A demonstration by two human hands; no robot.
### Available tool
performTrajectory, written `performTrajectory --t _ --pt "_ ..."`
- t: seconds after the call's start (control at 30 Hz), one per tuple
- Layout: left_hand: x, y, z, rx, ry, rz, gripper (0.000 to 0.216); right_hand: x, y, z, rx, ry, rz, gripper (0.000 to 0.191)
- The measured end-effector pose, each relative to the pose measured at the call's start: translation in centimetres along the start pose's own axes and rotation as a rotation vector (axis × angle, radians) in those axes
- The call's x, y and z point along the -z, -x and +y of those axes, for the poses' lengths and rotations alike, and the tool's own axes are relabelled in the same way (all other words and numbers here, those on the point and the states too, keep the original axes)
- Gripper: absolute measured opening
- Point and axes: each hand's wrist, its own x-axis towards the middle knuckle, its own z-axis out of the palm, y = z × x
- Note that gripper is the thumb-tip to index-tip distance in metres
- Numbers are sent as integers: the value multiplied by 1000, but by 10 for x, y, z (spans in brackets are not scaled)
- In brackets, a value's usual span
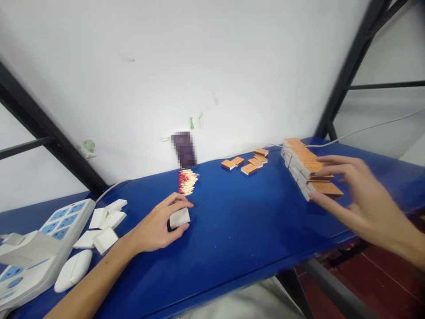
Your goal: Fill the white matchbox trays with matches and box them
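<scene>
My left hand (pixel 162 226) is closed around a small white matchbox tray (pixel 179 218) on the blue tabletop, thumb on the near side and fingers on the far side. Just beyond it lies a pile of matches (pixel 188 181) with red heads. At the right, my right hand (pixel 358 199) reaches to the near end of a stack of orange and white matchboxes (pixel 300 157). Its thumb and fingers are apart, fingertips at the top and side of the end boxes; whether they press on them I cannot tell.
Several loose matchboxes (pixel 249 169) lie near the wall. At the left are several white trays (pixel 105 221), a white oval case (pixel 73 270) and a power strip (pixel 63 226). Black frame posts (pixel 348 66) flank the blue table (pixel 226 221). A pixelated dark rectangle (pixel 184 149) stands by the wall.
</scene>
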Motion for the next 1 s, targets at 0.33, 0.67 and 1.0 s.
performTrajectory --t 0.33,0.67,1.0 --pt "26 18 -84 416 -349 343 39 -106 -94 -59 200 -79 -414 21" --pt "16 9 -54 363 -334 175 39 -188 -117 -71 267 148 -603 34" --pt "-10 1 -35 208 -198 90 35 -169 -100 -97 370 43 -477 12"
